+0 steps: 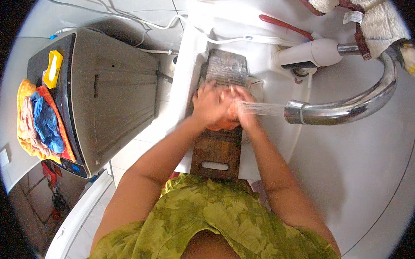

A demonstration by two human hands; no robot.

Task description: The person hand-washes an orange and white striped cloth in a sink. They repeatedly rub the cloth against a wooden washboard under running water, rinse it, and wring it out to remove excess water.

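Note:
A dark wooden washboard (216, 149) with a slotted handle end lies lengthwise before me in a white laundry sink (187, 73). Both hands meet over its middle, blurred by motion. Between and beneath them is a bunched wet orange cloth (223, 125), mostly covered by fingers. My left hand (210, 102) presses on it from the left, fingertips reaching toward the board's far ridged part. From the right, my right hand (245, 105) grips the same cloth. Water streams sideways in the picture from a curved chrome faucet (336, 113) onto my right hand.
Left of the sink stands a washing machine (115, 87), with colourful cloths (43, 120) and a yellow box (53, 69) on top. Beyond the board are a white cable (194, 30) and a red-handled brush (285, 25). Towels (382, 27) hang at upper right.

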